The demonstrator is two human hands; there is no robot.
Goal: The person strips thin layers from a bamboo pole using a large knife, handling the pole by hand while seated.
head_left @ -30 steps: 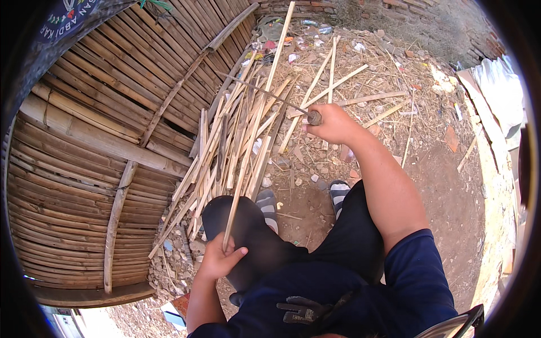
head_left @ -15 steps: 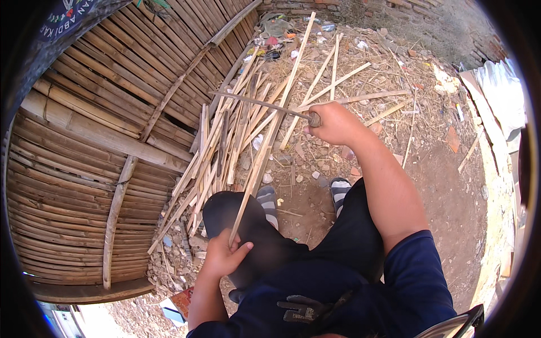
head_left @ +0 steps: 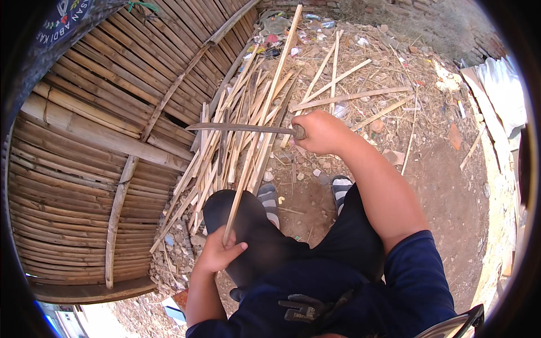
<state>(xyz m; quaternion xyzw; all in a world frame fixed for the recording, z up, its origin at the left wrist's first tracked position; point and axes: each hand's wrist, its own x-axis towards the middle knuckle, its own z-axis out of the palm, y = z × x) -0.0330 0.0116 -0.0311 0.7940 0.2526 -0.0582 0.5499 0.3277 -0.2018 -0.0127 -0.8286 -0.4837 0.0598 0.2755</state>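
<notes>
My left hand (head_left: 218,251), beside my left knee, is closed round the near end of a long, pale bamboo strip (head_left: 247,176). The strip slants away from me, its far end beyond the pile. In my right hand (head_left: 324,133) is the handle of a machete (head_left: 242,128). Its long, dark blade points left and lies across the strip in this view; whether the two touch I cannot tell. Below the blade and to its left, several more bamboo strips (head_left: 211,163) lie heaped on the ground.
A bamboo slat wall (head_left: 84,186) rises close on my left. Several loose strips (head_left: 349,97) and rubble litter the ground ahead, with a brick wall (head_left: 417,22) behind. My sandalled feet (head_left: 269,204) stand near the pile. White sheeting (head_left: 499,93) is at the far right.
The machete has come nearer to me and a little left, its blade now more level. The strip in my left hand has shifted slightly to the left.
</notes>
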